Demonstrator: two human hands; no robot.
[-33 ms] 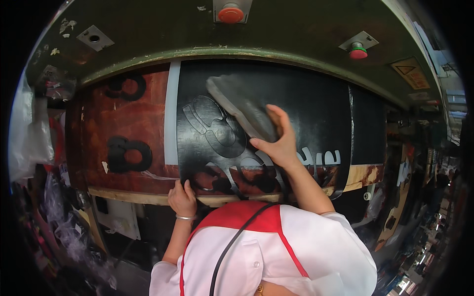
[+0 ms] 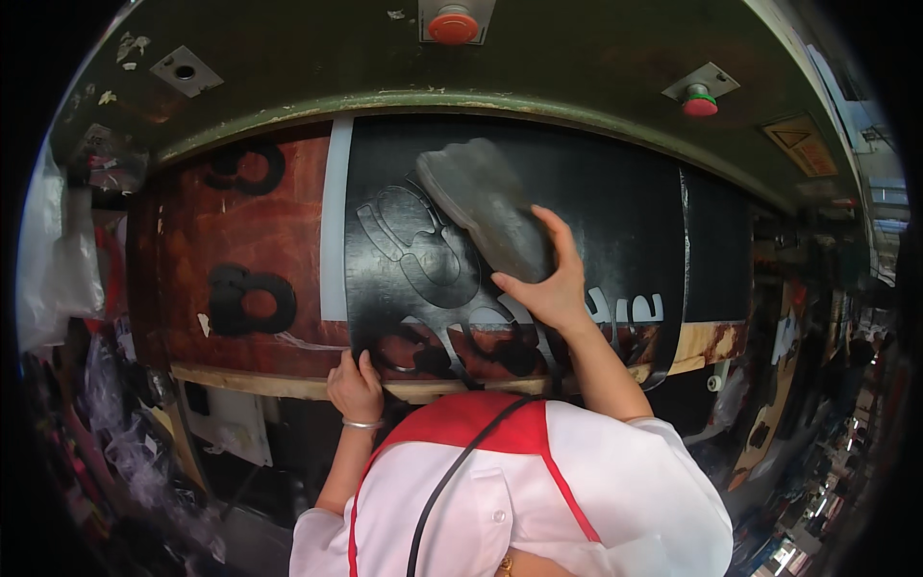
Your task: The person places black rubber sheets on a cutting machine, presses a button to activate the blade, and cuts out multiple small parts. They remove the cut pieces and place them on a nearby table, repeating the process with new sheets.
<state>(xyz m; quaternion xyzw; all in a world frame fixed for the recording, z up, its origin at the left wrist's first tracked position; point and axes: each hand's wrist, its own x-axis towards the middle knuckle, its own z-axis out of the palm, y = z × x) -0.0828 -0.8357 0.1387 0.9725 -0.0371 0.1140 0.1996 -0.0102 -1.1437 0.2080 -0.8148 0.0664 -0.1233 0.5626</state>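
My right hand [image 2: 558, 284] grips a thick grey block shaped like a shoe-sole cutting die [image 2: 490, 212], thumb on its near side and fingers round its right side. The block is tilted over a shiny black sheet [image 2: 615, 212]. Just left of the block, curved outlines [image 2: 418, 245] are cut or pressed into the sheet. Along the sheet's near edge are cut-out openings. At the sheet's near left corner, my left hand [image 2: 356, 388] is closed with its fingertips on the edge; the exact grip is partly hidden.
Beneath the sheet lies a reddish-brown board [image 2: 279, 221] with black cut pieces [image 2: 255, 300] on its left part. A pale strip [image 2: 335, 221] borders the sheet. A green machine beam [image 2: 558, 67] spans the far side, bearing a red button [image 2: 454, 26] and a red-green button [image 2: 699, 101].
The grey block has shifted slightly right and turned, so more of its broad face shows. My right hand moved right with it. My left hand stays at the sheet's corner.
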